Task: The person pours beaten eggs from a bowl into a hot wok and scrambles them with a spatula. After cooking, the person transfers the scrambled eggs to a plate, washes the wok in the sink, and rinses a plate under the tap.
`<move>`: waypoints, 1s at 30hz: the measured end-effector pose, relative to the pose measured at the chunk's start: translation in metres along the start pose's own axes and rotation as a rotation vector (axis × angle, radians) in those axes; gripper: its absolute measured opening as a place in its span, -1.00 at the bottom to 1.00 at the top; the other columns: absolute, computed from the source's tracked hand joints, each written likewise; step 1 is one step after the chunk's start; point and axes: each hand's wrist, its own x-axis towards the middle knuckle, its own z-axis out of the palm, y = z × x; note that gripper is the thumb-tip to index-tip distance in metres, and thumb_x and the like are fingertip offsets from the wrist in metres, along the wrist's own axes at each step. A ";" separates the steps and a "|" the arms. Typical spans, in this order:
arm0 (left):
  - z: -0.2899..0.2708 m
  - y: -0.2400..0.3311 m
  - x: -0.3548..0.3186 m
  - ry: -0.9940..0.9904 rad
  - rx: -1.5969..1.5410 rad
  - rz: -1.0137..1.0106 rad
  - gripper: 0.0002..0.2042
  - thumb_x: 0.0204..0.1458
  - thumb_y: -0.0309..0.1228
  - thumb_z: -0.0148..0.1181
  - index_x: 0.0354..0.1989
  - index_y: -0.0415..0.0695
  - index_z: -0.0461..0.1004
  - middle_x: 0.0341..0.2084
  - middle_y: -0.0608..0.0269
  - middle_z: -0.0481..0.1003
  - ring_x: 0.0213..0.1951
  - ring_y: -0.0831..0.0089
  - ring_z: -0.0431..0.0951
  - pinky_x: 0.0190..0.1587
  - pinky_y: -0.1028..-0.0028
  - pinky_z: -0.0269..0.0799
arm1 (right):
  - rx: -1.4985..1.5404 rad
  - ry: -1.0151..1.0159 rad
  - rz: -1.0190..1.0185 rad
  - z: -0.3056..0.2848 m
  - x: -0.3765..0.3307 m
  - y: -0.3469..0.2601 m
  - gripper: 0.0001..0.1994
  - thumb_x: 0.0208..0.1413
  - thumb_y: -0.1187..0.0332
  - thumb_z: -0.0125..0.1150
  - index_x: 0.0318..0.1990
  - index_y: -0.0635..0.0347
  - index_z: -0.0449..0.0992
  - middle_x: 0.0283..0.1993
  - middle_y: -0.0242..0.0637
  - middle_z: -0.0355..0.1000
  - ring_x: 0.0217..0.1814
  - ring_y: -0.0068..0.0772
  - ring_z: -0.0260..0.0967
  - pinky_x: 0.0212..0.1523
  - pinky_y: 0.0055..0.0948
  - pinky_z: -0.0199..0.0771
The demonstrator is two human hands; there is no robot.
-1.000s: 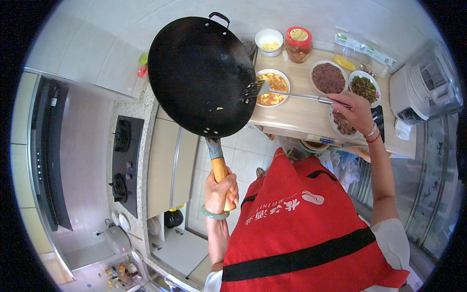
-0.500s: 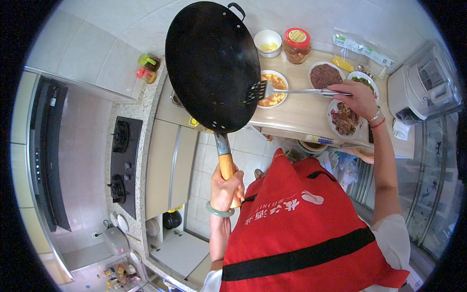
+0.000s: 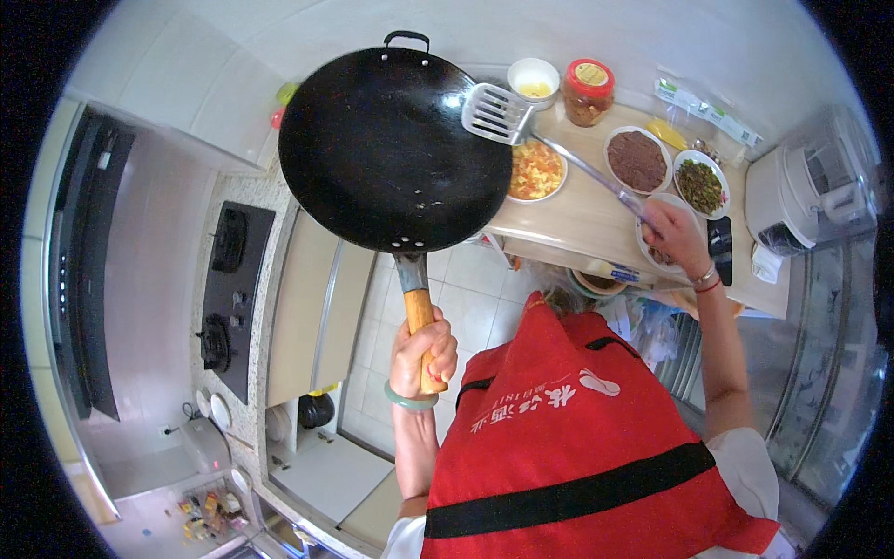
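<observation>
My left hand [image 3: 421, 351] grips the wooden handle of a large black wok [image 3: 391, 149], held up and tilted above the floor and counter edge; only a few scraps cling inside it. My right hand [image 3: 672, 235] holds a metal slotted spatula [image 3: 498, 112] by its long handle, its blade at the wok's right rim. Just under the blade a white plate of egg and tomato [image 3: 535, 170] sits on the wooden counter [image 3: 587, 214].
On the counter stand a small white bowl [image 3: 534, 78], a red-lidded jar [image 3: 589, 91], a plate of brown food [image 3: 637, 160], a plate of greens [image 3: 700, 184] and a white appliance [image 3: 805, 191]. A black gas hob [image 3: 226, 289] lies at left. I wear a red apron [image 3: 596, 447].
The wok has swung left and flatter, away from the plate. The spatula blade has lifted off the plate to the wok's rim, and my right hand has drawn back slightly.
</observation>
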 end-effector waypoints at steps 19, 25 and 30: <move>-0.184 -0.089 -0.271 0.041 -0.664 0.356 -0.89 0.08 -0.58 -0.08 -0.22 -0.18 0.26 -0.72 0.39 0.16 -0.81 0.66 0.11 -0.81 0.60 0.09 | 0.200 -1.034 0.255 0.349 -0.123 -0.117 -0.67 0.28 0.15 -0.08 -0.10 0.24 0.47 -0.63 -0.51 0.22 -0.74 -0.75 -0.01 -0.73 -0.70 -0.04; -0.261 -0.164 -0.351 0.007 -0.810 0.700 -0.90 0.09 -0.57 -0.07 -0.22 -0.16 0.25 -0.70 0.39 0.16 -0.79 0.66 0.10 -0.80 0.61 0.08 | 0.111 -1.403 0.254 0.484 -0.223 -0.142 -0.71 0.27 0.23 -0.03 -0.02 0.24 0.41 -0.55 -0.51 0.24 -0.67 -0.77 0.05 -0.70 -0.72 -0.03; -0.291 -0.194 -0.385 0.081 -0.989 0.912 -0.87 0.08 -0.56 -0.02 -0.21 -0.12 0.25 -0.68 0.39 0.20 -0.78 0.66 0.15 -0.77 0.61 0.06 | -0.092 -1.620 0.292 0.576 -0.275 -0.160 -0.71 0.27 0.24 -0.04 -0.03 0.27 0.40 -0.54 -0.49 0.24 -0.67 -0.75 0.03 -0.69 -0.70 -0.04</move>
